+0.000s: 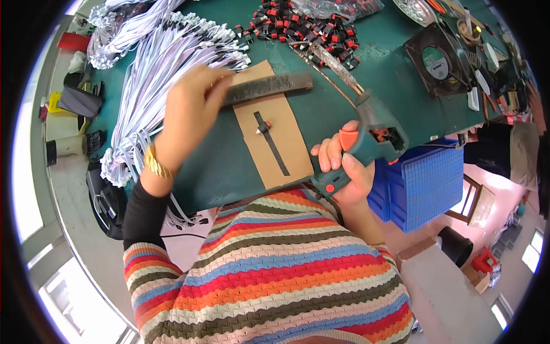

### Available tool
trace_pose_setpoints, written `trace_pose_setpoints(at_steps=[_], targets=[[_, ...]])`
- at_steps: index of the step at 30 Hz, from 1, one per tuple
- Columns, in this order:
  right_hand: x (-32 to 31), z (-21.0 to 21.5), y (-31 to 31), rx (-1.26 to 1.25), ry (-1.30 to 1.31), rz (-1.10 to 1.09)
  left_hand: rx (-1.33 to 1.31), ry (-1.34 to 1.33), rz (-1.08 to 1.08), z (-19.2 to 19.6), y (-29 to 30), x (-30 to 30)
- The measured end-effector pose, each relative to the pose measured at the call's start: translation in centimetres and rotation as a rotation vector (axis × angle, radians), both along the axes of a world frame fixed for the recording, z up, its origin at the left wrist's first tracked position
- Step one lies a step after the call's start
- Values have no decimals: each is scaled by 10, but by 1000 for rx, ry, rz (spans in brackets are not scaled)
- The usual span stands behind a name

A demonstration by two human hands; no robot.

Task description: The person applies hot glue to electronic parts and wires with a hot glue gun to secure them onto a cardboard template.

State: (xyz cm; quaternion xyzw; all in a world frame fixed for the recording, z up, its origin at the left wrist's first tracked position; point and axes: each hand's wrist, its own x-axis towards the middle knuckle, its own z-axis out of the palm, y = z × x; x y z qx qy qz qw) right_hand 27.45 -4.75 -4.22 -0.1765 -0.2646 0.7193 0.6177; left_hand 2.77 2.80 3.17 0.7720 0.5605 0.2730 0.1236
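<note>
My right hand [349, 166] grips a green pistol-grip power tool [372, 129] with an orange trigger and an opening in its side. A long, stained metal tip and a thin rod reach from the tool toward the far side. Over the left end of a dark metal bar [272, 87], my left hand [197, 103] has its fingers bent together; whatever they may hold is hidden. The bar lies across a piece of brown cardboard [292, 129]. On the cardboard, nearer me, rests a narrow black strip [277, 152] with a small black-and-red part [263, 125] on it.
Bundles of white cables [154, 86] cover the table's left side. Small black-and-red parts [303, 28] are heaped at the back. A black fan [438, 60] stands at the right, and a blue crate [424, 183] sits below the table's right edge.
</note>
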Motion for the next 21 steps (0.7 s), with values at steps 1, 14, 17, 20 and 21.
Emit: trace_pose_setpoints(at_steps=[1, 14, 17, 20, 21], targets=[[0, 0, 0, 31, -2, -9, 0, -6, -3, -4, 11, -6], [-5, -6, -8, 183, -50, -102, 178, 22, -3, -19, 25, -45], [-7, -8, -13, 218, -83, -129, -56, -447, -88, -16, 9, -59], [-6, -11, -14, 261, -142, -174, -350, -886, -279, -5, -12, -58], [-6, -9, -14, 263, -178, -167, -423, -897, -332, -1, -19, -57]])
